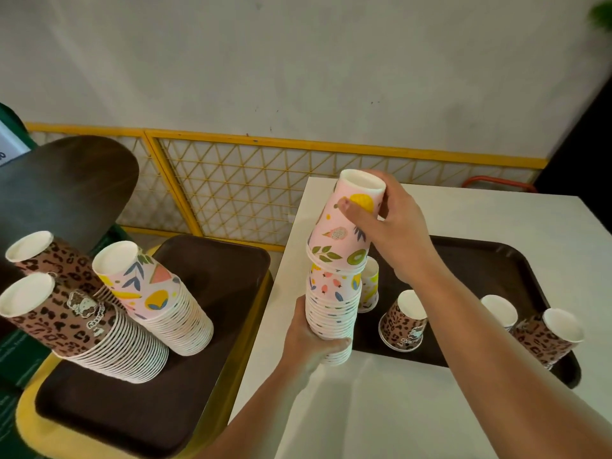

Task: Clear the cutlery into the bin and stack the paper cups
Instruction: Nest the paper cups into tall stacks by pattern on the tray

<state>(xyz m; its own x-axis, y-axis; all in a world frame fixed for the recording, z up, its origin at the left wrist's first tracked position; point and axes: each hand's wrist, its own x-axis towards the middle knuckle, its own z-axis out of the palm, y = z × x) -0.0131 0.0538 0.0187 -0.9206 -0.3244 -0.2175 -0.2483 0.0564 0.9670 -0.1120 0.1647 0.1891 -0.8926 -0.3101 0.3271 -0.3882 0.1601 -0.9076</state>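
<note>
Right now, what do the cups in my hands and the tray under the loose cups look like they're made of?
Cups: printed paper, matte, by the look; thin rolled white rims show where they nest. The left hand grips the stack low and the right hand holds the top cup.
Tray: probably moulded plastic, dark brown with a dull sheen, rounded corners and a raised lip; coated wood can't be ruled out.
</note>
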